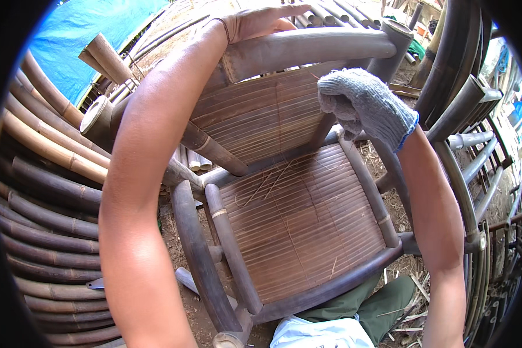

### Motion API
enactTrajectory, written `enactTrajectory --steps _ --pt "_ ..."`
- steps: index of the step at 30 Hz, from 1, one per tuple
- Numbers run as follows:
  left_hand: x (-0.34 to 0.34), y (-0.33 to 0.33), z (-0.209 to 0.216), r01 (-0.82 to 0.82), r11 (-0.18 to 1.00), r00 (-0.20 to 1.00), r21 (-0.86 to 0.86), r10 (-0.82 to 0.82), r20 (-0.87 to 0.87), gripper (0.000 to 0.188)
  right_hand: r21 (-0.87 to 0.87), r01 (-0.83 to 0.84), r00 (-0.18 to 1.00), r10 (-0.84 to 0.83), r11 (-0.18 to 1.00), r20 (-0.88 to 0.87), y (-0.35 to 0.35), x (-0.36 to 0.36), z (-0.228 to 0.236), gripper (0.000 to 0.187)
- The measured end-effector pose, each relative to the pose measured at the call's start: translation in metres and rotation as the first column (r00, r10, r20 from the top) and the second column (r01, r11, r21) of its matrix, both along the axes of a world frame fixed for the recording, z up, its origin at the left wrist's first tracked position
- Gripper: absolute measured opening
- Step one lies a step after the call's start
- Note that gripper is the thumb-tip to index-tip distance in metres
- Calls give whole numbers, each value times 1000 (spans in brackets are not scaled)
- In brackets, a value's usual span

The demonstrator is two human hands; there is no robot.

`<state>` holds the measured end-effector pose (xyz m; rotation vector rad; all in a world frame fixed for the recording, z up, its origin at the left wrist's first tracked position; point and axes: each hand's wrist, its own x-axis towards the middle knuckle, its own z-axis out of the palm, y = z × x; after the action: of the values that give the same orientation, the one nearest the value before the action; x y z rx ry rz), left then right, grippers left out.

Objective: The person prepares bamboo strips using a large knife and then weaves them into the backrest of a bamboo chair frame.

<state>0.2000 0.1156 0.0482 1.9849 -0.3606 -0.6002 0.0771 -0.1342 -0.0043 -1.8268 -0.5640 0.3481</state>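
A bamboo chair (307, 214) with a slatted seat stands before me, its slatted backrest (267, 110) on the far side. My bare left hand (258, 23) reaches over the thick top rail (313, 51), fingers stretched out to the right along its far edge; the rail hides its lower part. In a grey knitted glove, my right hand (362, 104) is in front of the backrest's right side with fingers curled closed. A thin strand shows by its fingertips, but what it holds is hidden. Several thin loose strips (269, 182) lie on the seat's back left.
Curved bamboo poles (52, 232) are stacked on the left, with a blue tarp (93, 40) beyond. More bamboo frames (475, 145) stand close on the right. Bamboo shavings (412, 307) litter the ground. My green-clad legs (383, 301) are at the seat's front edge.
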Motion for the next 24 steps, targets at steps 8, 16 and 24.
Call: enactTrajectory --steps 8,16,24 --pt "-30 -19 7 -59 998 997 14 58 51 83 1 -24 985 24 1000 -170 26 37 -8 33" --pt "-44 -23 4 -220 906 901 362 46 432 85 -13 91 986 -92 996 -142 32 26 -18 32" --pt "-49 -29 18 -223 893 920 390 60 388 85 4 170 973 -167 985 -160 -5 -3 -32 34"
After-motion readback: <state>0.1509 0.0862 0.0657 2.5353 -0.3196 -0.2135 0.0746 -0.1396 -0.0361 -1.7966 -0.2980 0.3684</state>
